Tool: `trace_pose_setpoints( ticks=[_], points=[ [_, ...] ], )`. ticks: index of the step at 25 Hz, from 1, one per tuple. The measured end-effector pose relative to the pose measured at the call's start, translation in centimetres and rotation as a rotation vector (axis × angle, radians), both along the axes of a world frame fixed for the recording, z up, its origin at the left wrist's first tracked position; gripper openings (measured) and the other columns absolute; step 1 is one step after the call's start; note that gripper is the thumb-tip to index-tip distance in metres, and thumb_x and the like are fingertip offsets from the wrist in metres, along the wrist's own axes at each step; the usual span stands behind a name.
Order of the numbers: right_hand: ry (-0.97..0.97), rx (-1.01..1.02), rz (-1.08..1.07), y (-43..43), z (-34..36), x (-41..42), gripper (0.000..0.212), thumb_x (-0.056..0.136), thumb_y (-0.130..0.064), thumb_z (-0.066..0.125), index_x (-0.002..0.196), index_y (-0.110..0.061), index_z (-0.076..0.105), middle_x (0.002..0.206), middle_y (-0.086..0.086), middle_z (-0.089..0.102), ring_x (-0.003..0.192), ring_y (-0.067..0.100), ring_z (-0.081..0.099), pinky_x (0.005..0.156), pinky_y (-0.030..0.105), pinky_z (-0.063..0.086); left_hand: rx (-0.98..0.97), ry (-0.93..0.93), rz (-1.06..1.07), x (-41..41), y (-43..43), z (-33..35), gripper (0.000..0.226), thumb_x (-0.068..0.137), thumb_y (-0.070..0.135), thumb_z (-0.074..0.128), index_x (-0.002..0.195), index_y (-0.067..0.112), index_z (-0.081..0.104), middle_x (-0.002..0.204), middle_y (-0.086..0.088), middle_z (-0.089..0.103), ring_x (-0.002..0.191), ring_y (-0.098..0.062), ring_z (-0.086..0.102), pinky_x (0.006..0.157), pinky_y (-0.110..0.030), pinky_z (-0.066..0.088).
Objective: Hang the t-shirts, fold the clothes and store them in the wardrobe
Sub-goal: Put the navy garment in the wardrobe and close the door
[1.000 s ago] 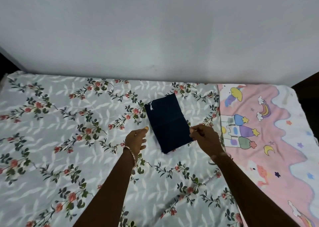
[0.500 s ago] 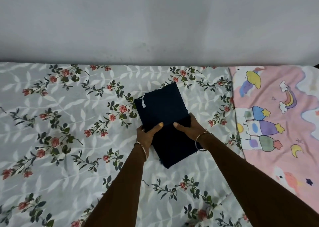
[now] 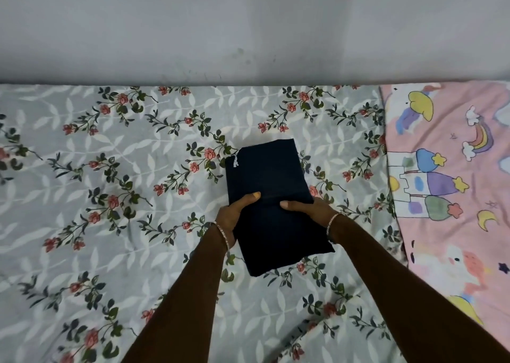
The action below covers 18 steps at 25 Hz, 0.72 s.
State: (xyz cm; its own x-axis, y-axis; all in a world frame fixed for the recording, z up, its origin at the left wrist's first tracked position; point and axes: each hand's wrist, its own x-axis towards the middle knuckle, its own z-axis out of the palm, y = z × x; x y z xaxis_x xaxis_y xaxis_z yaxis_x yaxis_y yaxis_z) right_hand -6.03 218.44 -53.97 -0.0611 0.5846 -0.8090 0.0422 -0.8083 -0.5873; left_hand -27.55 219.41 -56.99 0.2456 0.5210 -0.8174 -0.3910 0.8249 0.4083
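A folded dark navy garment [image 3: 269, 175] forms a neat rectangle on the floral bedsheet [image 3: 110, 197], with a small white tag at its far left corner. My left hand [image 3: 234, 216] grips its left edge, thumb on top and fingers underneath. My right hand [image 3: 309, 210] grips the right edge the same way. Both wrists wear thin bangles. The near end of the garment sits between my forearms.
A pink blanket with cartoon prints [image 3: 455, 183] covers the right part of the bed. A plain grey wall [image 3: 248, 25] rises directly behind the bed's far edge. No wardrobe or hangers are in view.
Both hands moved from the garment's near corners onto its two sides and closed on it. The camera has come closer to the bed.
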Motion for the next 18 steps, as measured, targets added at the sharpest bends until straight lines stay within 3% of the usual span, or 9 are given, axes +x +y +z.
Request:
trace_pose_setpoints(
  ticks=[3,7,10,15,18],
  points=[
    [0.07,0.003,-0.075,-4.1,2.0,-1.4,0.052,0.072,-0.021,0.088,0.12,-0.015,0.07,0.113,0.009,0.075,0.104,0.031,0.071,0.095,0.051,0.055,-0.048,-0.124,0.026,-1.4,-4.2,3.8,0.043,0.086,0.019,0.072,0.126,0.004,0.065,0.123,-0.019,0.067,0.11,-0.036,0.066,0.09,-0.045,0.057],
    [0.159,0.0,-0.11,-9.1,6.6,-3.4,0.055,0.072,-0.011,0.084,0.124,-0.007,0.066,0.118,0.017,0.071,0.108,0.037,0.069,0.1,0.054,0.052,-0.054,-0.206,0.137,-3.4,-10.8,9.0,0.044,0.089,0.015,0.068,0.131,0.004,0.061,0.132,-0.023,0.061,0.121,-0.042,0.059,0.106,-0.055,0.045],
    [0.325,-0.027,-0.068,-12.2,11.5,-4.7,0.058,0.075,-0.012,0.075,0.131,-0.006,0.061,0.126,0.021,0.067,0.115,0.042,0.064,0.097,0.051,0.053,-0.035,-0.233,0.232,-4.5,-16.1,14.2,0.038,0.093,0.014,0.062,0.13,0.003,0.062,0.13,-0.023,0.062,0.12,-0.043,0.059,0.107,-0.056,0.043],
    [0.462,-0.006,0.102,-15.2,19.9,-6.5,0.057,0.079,-0.01,0.07,0.134,-0.005,0.058,0.13,0.024,0.063,0.118,0.045,0.061,0.1,0.051,0.051,-0.001,-0.259,0.399,-6.0,-23.6,22.7,0.043,0.089,0.014,0.07,0.13,0.003,0.063,0.132,-0.024,0.061,0.121,-0.043,0.059,0.11,-0.057,0.039],
    [0.453,0.141,0.21,-17.1,25.3,-6.9,0.053,0.082,-0.002,0.07,0.132,-0.012,0.06,0.13,0.019,0.065,0.116,0.041,0.063,0.098,0.05,0.052,0.08,-0.199,0.49,-6.5,-27.9,28.4,0.044,0.078,0.011,0.075,0.121,0.003,0.069,0.126,-0.02,0.066,0.108,-0.038,0.067,0.097,-0.05,0.051]
  ],
)
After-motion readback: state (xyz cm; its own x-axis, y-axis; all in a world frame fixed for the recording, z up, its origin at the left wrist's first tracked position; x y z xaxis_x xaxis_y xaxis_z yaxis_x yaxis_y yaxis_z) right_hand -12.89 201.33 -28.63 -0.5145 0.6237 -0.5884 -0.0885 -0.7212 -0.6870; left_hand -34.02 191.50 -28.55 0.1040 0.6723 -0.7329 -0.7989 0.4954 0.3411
